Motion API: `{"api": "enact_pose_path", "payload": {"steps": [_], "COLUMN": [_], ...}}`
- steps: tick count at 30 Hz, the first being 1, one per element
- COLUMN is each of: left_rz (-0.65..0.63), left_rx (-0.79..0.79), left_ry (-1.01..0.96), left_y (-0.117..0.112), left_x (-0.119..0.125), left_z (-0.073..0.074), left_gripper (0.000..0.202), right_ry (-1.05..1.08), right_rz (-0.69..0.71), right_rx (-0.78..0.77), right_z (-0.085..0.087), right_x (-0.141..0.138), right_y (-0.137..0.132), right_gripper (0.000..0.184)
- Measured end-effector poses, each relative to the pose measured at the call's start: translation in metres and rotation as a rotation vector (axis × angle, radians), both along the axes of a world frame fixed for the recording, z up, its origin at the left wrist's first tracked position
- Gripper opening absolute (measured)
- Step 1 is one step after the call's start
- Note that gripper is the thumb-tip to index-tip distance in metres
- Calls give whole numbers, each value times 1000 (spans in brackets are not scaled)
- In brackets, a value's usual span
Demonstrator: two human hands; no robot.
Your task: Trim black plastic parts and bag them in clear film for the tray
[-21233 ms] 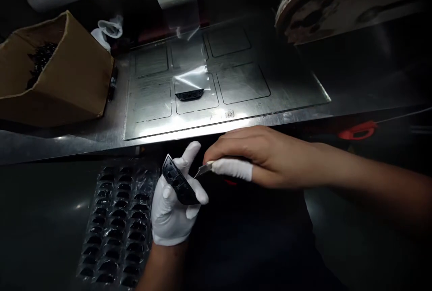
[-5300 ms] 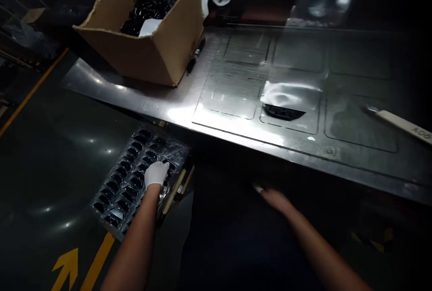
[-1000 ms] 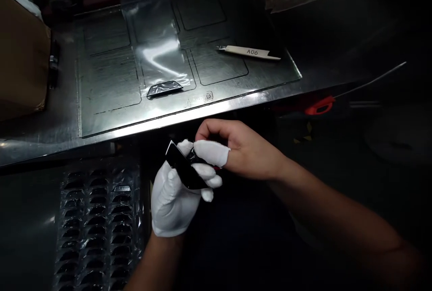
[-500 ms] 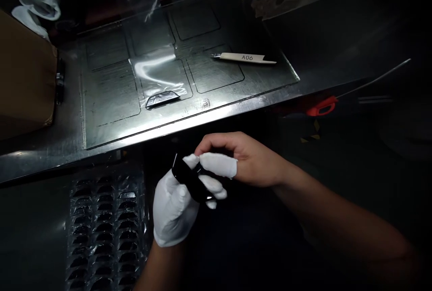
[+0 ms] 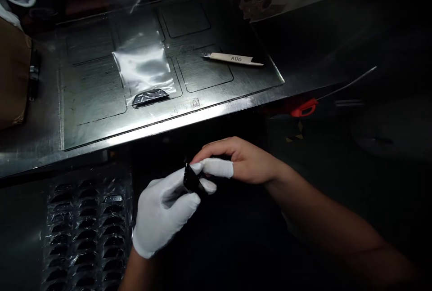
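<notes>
The white-gloved left hand (image 5: 162, 217) gripped a small black plastic part (image 5: 191, 181) below the metal table's (image 5: 40, 147) near edge. The right hand (image 5: 236, 160) pinched it too, looking it over; a gentle turn seemed next.

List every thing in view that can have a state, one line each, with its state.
Left hand: white-gloved, gripping the small black part.
Right hand: bare, white cot on one finger, pinching the same part.
Knife marked A06: lying flat on the metal plate, untouched.
Clear film: draped over a black piece on the plate.
Blister tray: pockets filled with black parts.
</notes>
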State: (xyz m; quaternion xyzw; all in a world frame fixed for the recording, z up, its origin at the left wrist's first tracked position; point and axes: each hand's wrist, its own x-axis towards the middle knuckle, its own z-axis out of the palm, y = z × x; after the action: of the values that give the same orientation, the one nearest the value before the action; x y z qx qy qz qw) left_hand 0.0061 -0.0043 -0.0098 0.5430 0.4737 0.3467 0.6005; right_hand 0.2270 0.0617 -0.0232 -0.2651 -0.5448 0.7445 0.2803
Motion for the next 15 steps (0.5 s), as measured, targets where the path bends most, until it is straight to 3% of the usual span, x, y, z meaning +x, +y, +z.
{"api": "enact_pose_path", "payload": {"steps": [7,15], "left_rz": [-130,-206], "left_rx": [145,253], "left_ry": [236,311], "left_y": [6,14], "left_x": [-15,-18], "left_z": [1,8], "left_gripper": [35,35], "right_ry": [0,65], "right_rz": [68,67], "right_rx": [-219,-260], "right_z": [-16,-20], "right_x": [0,-7], "right_y": [-3,-3], "right_gripper": [23,25]}}
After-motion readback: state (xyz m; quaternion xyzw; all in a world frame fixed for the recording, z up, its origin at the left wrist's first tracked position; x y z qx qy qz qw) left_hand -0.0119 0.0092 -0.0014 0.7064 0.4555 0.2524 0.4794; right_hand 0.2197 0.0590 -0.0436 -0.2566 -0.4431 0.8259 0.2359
